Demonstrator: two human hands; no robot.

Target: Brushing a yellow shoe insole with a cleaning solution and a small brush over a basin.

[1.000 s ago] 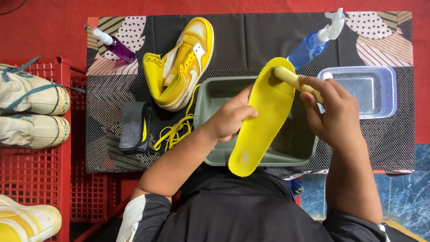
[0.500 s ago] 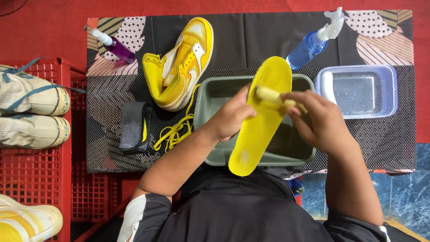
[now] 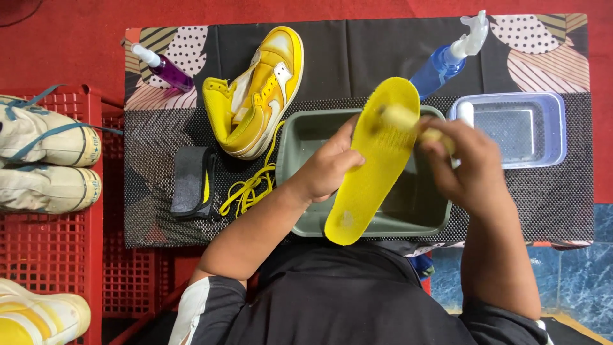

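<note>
My left hand grips the left edge of a yellow insole, holding it slanted over a grey-green basin. My right hand is closed on a pale brush whose head rests on the upper part of the insole. A yellow and white high-top shoe lies on the mat to the left of the basin, with its yellow laces loose beside it.
A clear plastic tub sits right of the basin, a blue spray bottle behind it, a purple bottle at the far left. A dark insole lies on the mat. Red crates hold pale shoes.
My right hand has slid the brush leftward and up along the insole, from its right edge onto its upper surface. The left hand and the insole have stayed in place.
</note>
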